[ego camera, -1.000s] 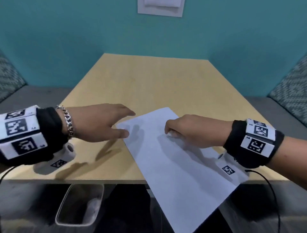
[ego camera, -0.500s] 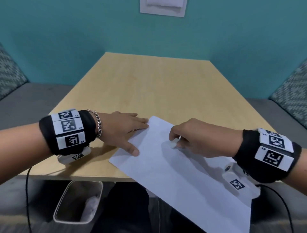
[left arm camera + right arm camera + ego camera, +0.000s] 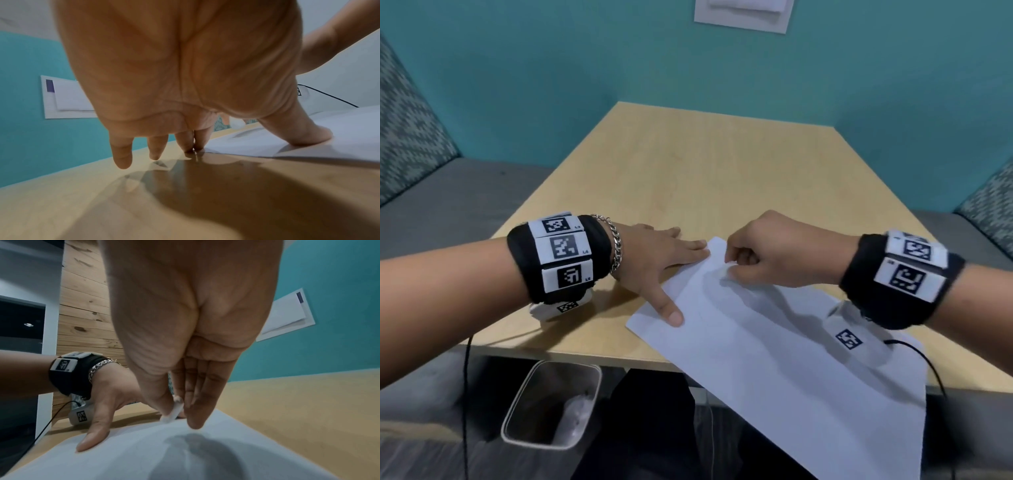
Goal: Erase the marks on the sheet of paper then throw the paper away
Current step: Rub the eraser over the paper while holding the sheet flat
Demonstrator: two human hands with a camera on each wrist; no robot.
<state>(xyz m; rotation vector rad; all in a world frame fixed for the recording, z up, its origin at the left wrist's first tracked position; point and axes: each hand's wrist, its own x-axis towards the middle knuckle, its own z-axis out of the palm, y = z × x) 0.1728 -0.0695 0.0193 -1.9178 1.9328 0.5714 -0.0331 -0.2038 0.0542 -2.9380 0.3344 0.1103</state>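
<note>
A white sheet of paper (image 3: 774,342) lies slanted on the wooden table (image 3: 705,164), its near end hanging over the front edge. My left hand (image 3: 657,263) lies flat and open. Its thumb presses the sheet's left corner and its fingertips touch the far corner. My right hand (image 3: 736,269) pinches a small white eraser (image 3: 173,412) between thumb and fingers. The eraser's tip is down on the paper (image 3: 123,459) near the far corner. The eraser (image 3: 236,122) also shows in the left wrist view. Any marks on the sheet are too faint to make out.
A grey waste bin (image 3: 518,401) with crumpled white paper inside stands on the floor below the table's front left edge. Grey benches with patterned cushions flank the table. A teal wall with a white panel (image 3: 743,17) closes the far side.
My left hand has moved from beside the sheet onto it, thumb spread to the left corner. The right hand with the eraser has shifted toward the far corner.
</note>
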